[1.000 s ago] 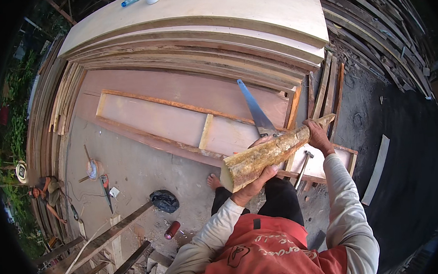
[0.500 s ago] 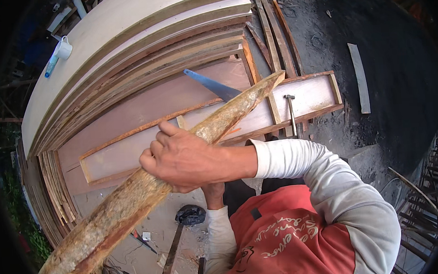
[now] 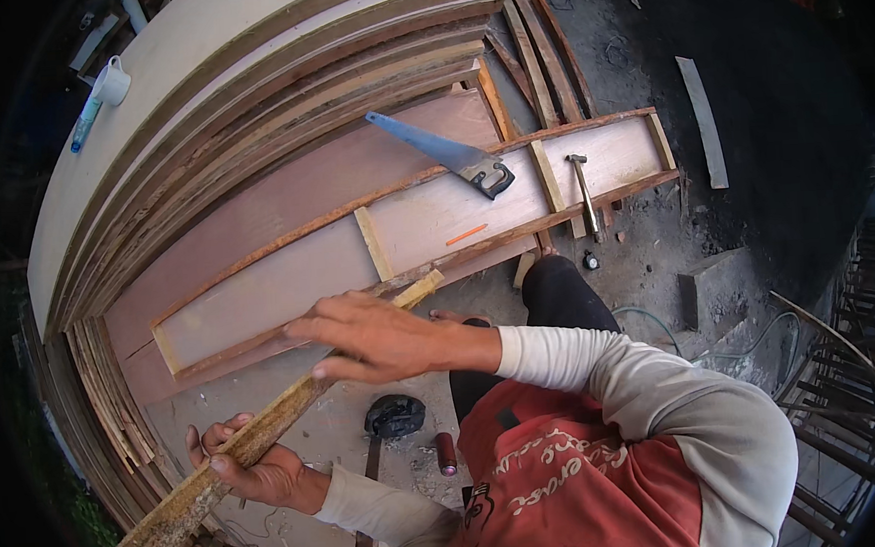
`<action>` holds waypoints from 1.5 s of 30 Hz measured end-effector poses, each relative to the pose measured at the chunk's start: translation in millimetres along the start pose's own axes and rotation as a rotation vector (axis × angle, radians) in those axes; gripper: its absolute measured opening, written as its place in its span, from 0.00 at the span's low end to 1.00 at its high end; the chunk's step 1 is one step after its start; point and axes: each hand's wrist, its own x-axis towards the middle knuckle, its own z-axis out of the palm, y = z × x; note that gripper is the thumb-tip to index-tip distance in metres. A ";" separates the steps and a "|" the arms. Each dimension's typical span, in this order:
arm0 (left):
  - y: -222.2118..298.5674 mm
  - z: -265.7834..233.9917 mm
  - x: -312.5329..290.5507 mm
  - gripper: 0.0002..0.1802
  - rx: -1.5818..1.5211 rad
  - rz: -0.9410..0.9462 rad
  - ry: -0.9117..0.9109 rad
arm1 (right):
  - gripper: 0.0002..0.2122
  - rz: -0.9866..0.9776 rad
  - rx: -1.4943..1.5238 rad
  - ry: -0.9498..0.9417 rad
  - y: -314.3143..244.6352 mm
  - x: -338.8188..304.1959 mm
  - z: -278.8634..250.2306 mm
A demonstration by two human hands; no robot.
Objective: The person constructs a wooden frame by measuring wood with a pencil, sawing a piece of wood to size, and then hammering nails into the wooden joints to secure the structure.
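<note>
A long rough wooden plank (image 3: 284,410) slants from the lower left up to the near side of a wooden frame, narrow edge upward. My left hand (image 3: 259,475) holds it from below near its lower part, thumb on one side and fingers on the other. Across its upper part lies my right hand (image 3: 386,335), fingers stretched out and thumb apart. Beyond lies the long frame (image 3: 516,254) with crosspieces over pale sheet panels. On it are a handsaw (image 3: 440,153) with a blue-tinted blade, an orange pencil-like stick (image 3: 466,235) and a hammer (image 3: 583,194).
Stacked framed panels (image 3: 276,83) rise at the far left, with a white mug (image 3: 111,81) and a blue bottle-like item on top. A black bag (image 3: 394,415) and a dark red can (image 3: 446,453) are on the floor. Loose boards (image 3: 544,56) lie at the back.
The plank has turned from its broad face to its narrow edge and moved lower. My left hand has come out from behind onto it. My right hand's fingers have straightened. The saw's handle now shows.
</note>
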 end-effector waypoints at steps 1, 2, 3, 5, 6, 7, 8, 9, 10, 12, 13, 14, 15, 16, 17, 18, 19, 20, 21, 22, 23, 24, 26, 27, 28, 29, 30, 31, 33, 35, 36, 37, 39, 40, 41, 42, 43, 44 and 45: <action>-2.6 -13.5 2.2 0.36 0.021 -0.010 0.005 | 0.23 0.253 0.049 -0.060 51.3 -30.0 6.8; -12.2 -20.7 1.5 0.33 0.013 -0.040 0.013 | 0.20 0.498 -0.034 -0.152 100.1 -71.2 -2.9; -24.3 -26.4 -1.5 0.30 0.012 -0.066 0.018 | 0.18 0.654 -0.064 -0.137 145.8 -118.2 -4.6; -32.1 -44.5 -7.6 0.29 -0.007 -0.128 0.097 | 0.18 0.816 -0.143 -0.123 202.3 -179.1 -2.5; -32.4 -55.8 -11.7 0.29 0.004 -0.155 0.137 | 0.17 0.843 -0.109 -0.134 219.4 -196.9 -4.1; -45.0 -55.8 -20.9 0.28 -0.001 -0.188 0.161 | 0.18 0.927 -0.185 -0.166 245.3 -220.3 -7.3; -56.9 -50.1 -30.8 0.27 0.010 -0.209 0.195 | 0.18 0.955 -0.220 -0.123 262.3 -240.3 -10.2; -66.2 -31.1 -41.7 0.27 0.027 -0.218 0.181 | 0.18 0.970 -0.254 -0.079 281.4 -255.9 -16.7; -83.7 -11.6 -55.4 0.26 0.028 -0.244 0.167 | 0.16 1.016 -0.337 -0.056 304.6 -279.4 -28.1; -117.0 -13.8 -70.9 0.24 0.071 -0.320 0.137 | 0.15 1.072 -0.338 -0.027 336.3 -285.1 -22.6; -136.2 -24.0 -81.1 0.24 0.085 -0.351 0.113 | 0.15 1.131 -0.333 -0.036 352.2 -288.0 -14.7; -150.7 -32.5 -89.6 0.25 0.100 -0.382 0.088 | 0.15 1.139 -0.350 -0.041 365.8 -292.3 -8.3; -163.3 -34.1 -96.6 0.25 0.119 -0.405 0.079 | 0.14 1.143 -0.359 -0.042 378.4 -290.5 0.6; -175.2 -29.2 -101.3 0.25 0.130 -0.420 0.066 | 0.14 1.138 -0.371 -0.032 394.6 -283.2 6.2; -193.1 -22.5 -109.8 0.25 0.111 -0.455 0.055 | 0.13 1.073 -0.431 -0.059 420.4 -289.9 -5.9; -206.9 -20.9 -114.8 0.25 0.093 -0.460 0.039 | 0.13 1.009 -0.486 -0.082 443.4 -292.0 -11.7; -212.9 -28.2 -116.8 0.26 0.109 -0.457 0.021 | 0.13 0.982 -0.470 -0.143 452.1 -282.0 2.4; -219.4 -34.5 -117.6 0.27 0.124 -0.456 0.000 | 0.14 0.984 -0.412 -0.162 459.2 -273.3 17.5; -229.3 -32.4 -119.0 0.28 0.092 -0.471 0.005 | 0.15 0.939 -0.483 -0.214 477.3 -269.5 17.9; -238.0 -28.3 -119.6 0.31 0.060 -0.486 0.013 | 0.15 0.890 -0.552 -0.268 497.9 -268.2 14.8; -248.1 -25.5 -121.9 0.34 0.026 -0.500 0.020 | 0.15 0.880 -0.597 -0.295 512.2 -272.6 6.4; -257.0 -26.6 -119.1 0.37 -0.015 -0.506 0.035 | 0.15 0.857 -0.618 -0.305 523.3 -265.2 11.2; -278.2 -38.1 -124.7 0.43 -0.110 -0.541 0.071 | 0.17 0.898 -0.548 -0.400 539.2 -252.1 17.6; -281.8 -43.1 -125.9 0.47 -0.017 -0.606 0.107 | 0.16 0.865 -0.436 -0.367 538.2 -244.6 29.1; -288.2 -43.4 -128.7 0.47 0.006 -0.636 0.111 | 0.16 0.831 -0.339 -0.337 539.1 -236.8 27.0; -296.1 -44.3 -130.9 0.46 0.027 -0.665 0.115 | 0.15 0.835 -0.383 -0.384 552.3 -235.0 28.6; -309.5 -39.2 -134.3 0.46 0.017 -0.691 0.116 | 0.14 0.832 -0.457 -0.423 571.8 -233.8 9.7; -318.0 -51.1 -139.6 0.45 0.027 -0.668 0.076 | 0.13 0.723 -0.480 -0.432 565.3 -229.3 21.7; -330.7 -51.0 -145.7 0.46 0.027 -0.676 0.031 | 0.11 0.650 -0.691 -0.560 558.5 -222.7 32.7; -332.4 -32.3 -144.6 0.46 0.013 -0.718 0.031 | 0.10 0.565 -0.795 -0.634 557.6 -221.5 34.6; -330.8 -26.2 -143.6 0.46 0.009 -0.735 0.035 | 0.08 0.526 -0.795 -0.651 552.0 -221.7 38.4; -330.4 -19.4 -141.0 0.46 -0.004 -0.739 0.025 | 0.05 0.484 -0.801 -0.661 551.0 -222.7 38.1; -332.1 -4.5 -132.3 0.44 -0.045 -0.736 -0.018 | 0.05 0.481 -0.755 -0.595 559.2 -228.9 30.2; -337.6 8.9 -127.4 0.43 -0.099 -0.723 -0.050 | 0.05 0.475 -0.765 -0.557 574.9 -233.9 9.1; -343.6 25.6 -122.4 0.41 -0.139 -0.712 -0.052 | 0.05 0.524 -0.814 -0.535 595.3 -234.5 -24.1; -332.1 9.0 -126.8 0.40 -0.070 -0.754 -0.054 | 0.06 0.535 -0.661 -0.547 557.1 -238.5 15.5; -325.7 4.0 -122.7 0.40 -0.052 -0.766 -0.067 | 0.06 0.659 -0.573 -0.477 537.8 -236.9 28.7; -324.5 3.6 -115.5 0.40 -0.050 -0.765 -0.085 | 0.06 0.771 -0.498 -0.395 524.0 -235.6 30.6; -321.2 3.0 -108.3 0.41 -0.049 -0.743 -0.085 | 0.06 0.786 -0.497 -0.380 507.9 -236.6 34.0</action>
